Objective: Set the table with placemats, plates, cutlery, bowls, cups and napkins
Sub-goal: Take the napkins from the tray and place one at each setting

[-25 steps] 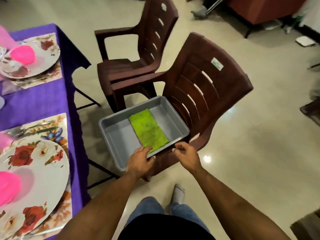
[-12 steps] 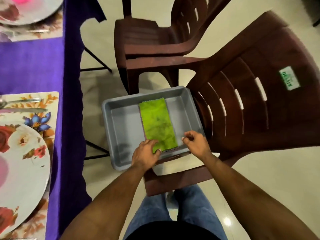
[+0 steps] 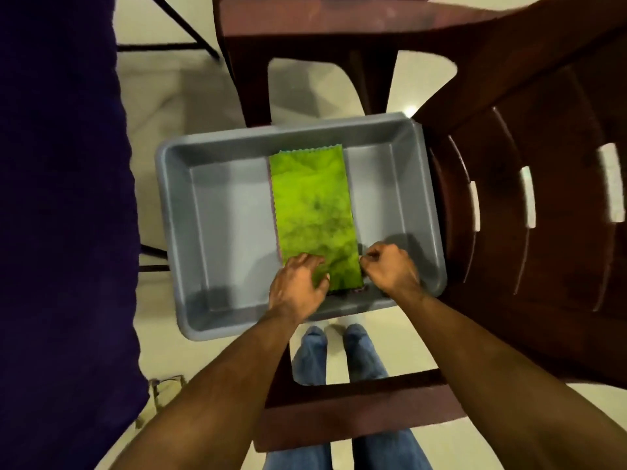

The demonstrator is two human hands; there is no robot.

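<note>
A folded green napkin [image 3: 314,212] lies lengthwise in the middle of a grey plastic tray [image 3: 217,232] that sits on a dark brown plastic chair [image 3: 529,212]. A sliver of another cloth shows under the napkin's left and near edges. My left hand [image 3: 298,286] rests on the napkin's near left corner, fingers spread over the cloth. My right hand [image 3: 390,269] is at the near right corner with fingers curled, pinching the napkin's edge. The plates and placemats are out of view.
The purple tablecloth [image 3: 64,215] hangs down the whole left side. A second brown chair [image 3: 305,39] stands beyond the tray. Table legs [image 3: 176,28] cross the pale tiled floor. My jeans-clad legs [image 3: 339,361] show below the tray.
The view has tilted down and closed in on the tray; the set table has slid out of sight. Both hands have moved from the tray's near rim onto the napkin's near corners.
</note>
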